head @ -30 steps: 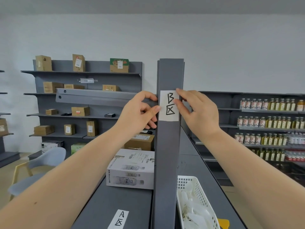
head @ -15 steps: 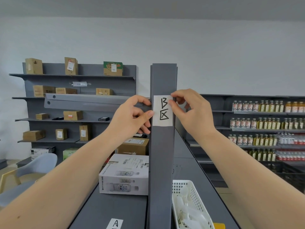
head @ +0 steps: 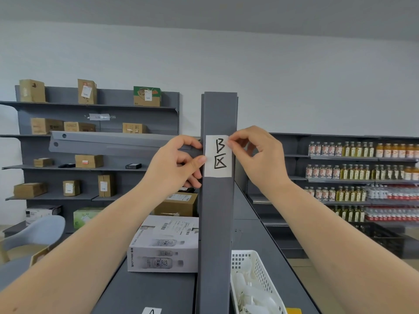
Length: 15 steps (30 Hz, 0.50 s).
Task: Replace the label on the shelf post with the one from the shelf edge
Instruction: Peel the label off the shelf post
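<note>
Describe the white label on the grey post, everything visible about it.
The white label is a paper-like rectangle, upright on the front face of the grey post, handwritten in black with a "B" above a boxed character. The left hand presses its thumb on the left edge; the right hand pinches the upper right corner. Whether that corner has lifted cannot be told.

Light: bright, even, diffuse | Shadows: I see only faint ones | Glare: none | Focus: far bottles (head: 362,150) soft | Edges: wide-angle bowing
</note>
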Each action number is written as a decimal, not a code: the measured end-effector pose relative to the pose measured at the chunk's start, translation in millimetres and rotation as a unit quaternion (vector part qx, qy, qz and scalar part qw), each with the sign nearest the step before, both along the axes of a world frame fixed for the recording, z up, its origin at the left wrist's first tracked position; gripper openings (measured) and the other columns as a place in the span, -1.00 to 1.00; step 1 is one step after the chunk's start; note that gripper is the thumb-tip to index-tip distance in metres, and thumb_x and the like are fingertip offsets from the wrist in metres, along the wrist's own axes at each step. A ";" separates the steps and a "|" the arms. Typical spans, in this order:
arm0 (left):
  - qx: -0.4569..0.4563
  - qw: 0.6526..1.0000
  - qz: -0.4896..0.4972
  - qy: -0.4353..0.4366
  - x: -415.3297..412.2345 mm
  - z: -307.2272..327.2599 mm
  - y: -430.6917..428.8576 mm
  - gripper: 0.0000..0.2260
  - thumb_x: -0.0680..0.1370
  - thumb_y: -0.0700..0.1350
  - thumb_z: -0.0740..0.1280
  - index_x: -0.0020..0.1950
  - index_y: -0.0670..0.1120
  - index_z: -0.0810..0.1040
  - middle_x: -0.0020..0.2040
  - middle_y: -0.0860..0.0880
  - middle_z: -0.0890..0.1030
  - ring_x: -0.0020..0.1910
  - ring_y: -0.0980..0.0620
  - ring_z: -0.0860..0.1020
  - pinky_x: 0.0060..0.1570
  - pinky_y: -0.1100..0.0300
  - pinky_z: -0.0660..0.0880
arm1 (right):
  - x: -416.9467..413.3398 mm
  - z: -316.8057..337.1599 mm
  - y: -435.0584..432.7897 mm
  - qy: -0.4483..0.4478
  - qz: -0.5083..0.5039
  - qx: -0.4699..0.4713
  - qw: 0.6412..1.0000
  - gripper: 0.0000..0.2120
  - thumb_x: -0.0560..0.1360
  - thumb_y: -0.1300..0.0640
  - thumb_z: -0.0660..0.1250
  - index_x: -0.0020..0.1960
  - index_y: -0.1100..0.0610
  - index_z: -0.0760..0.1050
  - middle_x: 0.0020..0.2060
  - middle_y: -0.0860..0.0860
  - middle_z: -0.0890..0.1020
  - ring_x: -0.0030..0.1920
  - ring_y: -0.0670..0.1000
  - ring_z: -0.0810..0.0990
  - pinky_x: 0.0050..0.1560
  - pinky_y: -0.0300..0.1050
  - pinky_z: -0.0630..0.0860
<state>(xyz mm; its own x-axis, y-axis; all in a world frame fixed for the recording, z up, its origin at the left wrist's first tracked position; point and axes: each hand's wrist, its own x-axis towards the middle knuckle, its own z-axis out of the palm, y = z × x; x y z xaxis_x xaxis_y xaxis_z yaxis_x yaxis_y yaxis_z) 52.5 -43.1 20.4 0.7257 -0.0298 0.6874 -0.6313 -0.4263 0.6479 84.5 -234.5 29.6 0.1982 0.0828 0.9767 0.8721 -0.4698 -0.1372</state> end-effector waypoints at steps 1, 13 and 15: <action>-0.001 1.000 -0.002 0.002 0.0 0.0 0.1 -0.82 0.52 -0.11 0.39 0.01 0.10 0.45 -0.30 -0.12 0.71 -0.43 -0.06 0.68 -0.48 0.24 0.58 | 0.3 -0.6 0.2 -0.002 0.001 0.001 1.000 -0.97 0.47 0.23 0.41 -0.10 0.14 0.61 -0.21 -0.02 0.63 -0.20 -0.12 0.52 -0.21 -0.15 0.48; 0.010 1.000 -0.002 -0.007 2.4 -0.7 1.4 -0.82 0.52 -0.10 0.39 0.00 0.13 0.44 -0.31 -0.12 0.71 -0.44 -0.05 0.68 -0.47 0.20 0.60 | -3.1 -2.4 4.0 0.019 0.011 -0.008 1.000 -0.97 0.46 0.25 0.41 -0.15 0.16 0.58 -0.21 0.01 0.61 -0.19 -0.05 0.53 -0.17 -0.06 0.52; 0.011 1.000 -0.001 -0.007 2.4 -0.3 1.0 -0.82 0.52 -0.10 0.39 -0.01 0.13 0.44 -0.31 -0.11 0.71 -0.44 -0.04 0.68 -0.47 0.19 0.60 | -4.2 -0.4 1.9 0.017 0.010 -0.017 1.000 -0.97 0.46 0.26 0.41 -0.15 0.18 0.58 -0.22 0.01 0.61 -0.21 -0.08 0.52 -0.17 -0.10 0.51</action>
<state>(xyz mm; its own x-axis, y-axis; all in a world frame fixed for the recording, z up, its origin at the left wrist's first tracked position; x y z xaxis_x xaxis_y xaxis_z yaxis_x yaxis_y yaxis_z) 55.0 -42.1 20.1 0.7156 -0.0469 0.6969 -0.6417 -0.4382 0.6295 80.3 -232.6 29.3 0.2289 0.1206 0.9659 0.8761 -0.4580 -0.1504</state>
